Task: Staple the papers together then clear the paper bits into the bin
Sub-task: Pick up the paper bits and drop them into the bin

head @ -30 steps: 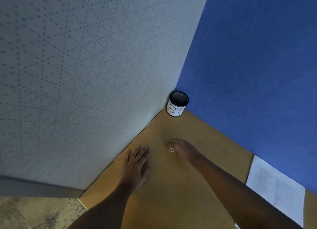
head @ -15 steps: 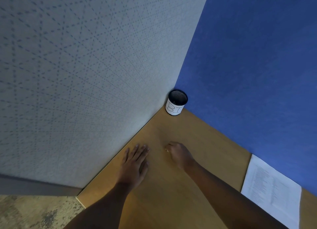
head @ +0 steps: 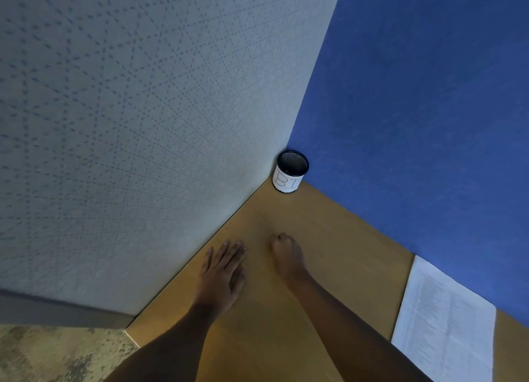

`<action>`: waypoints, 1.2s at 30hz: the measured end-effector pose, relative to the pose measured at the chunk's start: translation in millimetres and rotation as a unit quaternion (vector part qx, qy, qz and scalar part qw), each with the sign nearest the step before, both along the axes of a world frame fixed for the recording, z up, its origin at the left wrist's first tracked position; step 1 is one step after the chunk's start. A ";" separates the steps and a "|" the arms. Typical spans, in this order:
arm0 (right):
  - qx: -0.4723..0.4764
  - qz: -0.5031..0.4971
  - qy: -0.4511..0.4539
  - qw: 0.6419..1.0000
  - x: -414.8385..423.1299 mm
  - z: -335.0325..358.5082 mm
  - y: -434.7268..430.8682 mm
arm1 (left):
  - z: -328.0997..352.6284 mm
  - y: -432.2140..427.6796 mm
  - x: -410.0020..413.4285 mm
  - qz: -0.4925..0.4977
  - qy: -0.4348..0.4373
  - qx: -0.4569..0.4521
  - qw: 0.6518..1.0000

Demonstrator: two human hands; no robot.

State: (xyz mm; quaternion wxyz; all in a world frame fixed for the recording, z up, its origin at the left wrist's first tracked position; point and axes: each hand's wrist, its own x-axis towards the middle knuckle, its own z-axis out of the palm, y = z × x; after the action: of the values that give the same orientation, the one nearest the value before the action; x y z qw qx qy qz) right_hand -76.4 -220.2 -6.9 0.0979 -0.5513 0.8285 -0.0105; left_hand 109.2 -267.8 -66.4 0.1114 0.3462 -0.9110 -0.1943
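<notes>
A small black mesh bin [head: 288, 181] with a white label stands in the far corner of the wooden desk [head: 337, 230]. My right hand [head: 287, 256] rests on the desk a short way in front of the bin, fingers curled into a fist; no paper bits show outside it. My left hand [head: 223, 270] lies flat, palm down, beside it near the grey wall, holding nothing. The printed papers [head: 446, 321] lie at the right, along the blue wall. No stapler is in view.
A grey patterned partition [head: 143, 124] bounds the desk on the left and a blue partition [head: 429, 95] on the right. The desk's left edge drops to speckled floor [head: 57, 356] at the lower left.
My right hand's fingers have closed over the small white bits that lay under its fingertips, and the bits are now hidden. The left hand has stayed flat in place.
</notes>
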 end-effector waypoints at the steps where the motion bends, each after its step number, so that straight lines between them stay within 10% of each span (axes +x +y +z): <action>1: 0.000 -0.016 -0.014 1.000 -2.0 1.2 -2.3 | 0.3 -0.1 -0.2 0.000 -0.004 0.000 1.000; 5: -0.085 -0.174 -0.180 0.964 -15.1 4.2 -6.3 | 0.2 0.2 0.7 0.000 -0.010 -0.001 1.000; 10: -0.158 -0.387 -0.422 0.805 -44.6 24.1 -11.7 | 2.0 0.7 0.1 0.002 -0.011 -0.002 1.000; 18: -0.165 -0.432 -0.553 0.693 -95.6 69.7 -51.0 | 0.0 0.3 0.0 0.003 -0.013 0.003 1.000; 27: -0.231 -0.408 -0.500 0.728 -135.9 102.2 -122.1 | -0.7 0.2 0.0 0.002 -0.005 0.008 1.000; 36: -0.228 -0.325 -0.274 0.876 -126.1 109.6 -142.9 | 0.0 -0.1 0.5 0.004 0.002 0.015 1.000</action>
State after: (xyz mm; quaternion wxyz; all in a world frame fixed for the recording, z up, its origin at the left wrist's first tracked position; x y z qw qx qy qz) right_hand -202.5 -363.2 102.7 0.1835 -0.2332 0.8756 -0.3812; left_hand 109.7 -267.8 -66.4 0.1087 0.3509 -0.9065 -0.2081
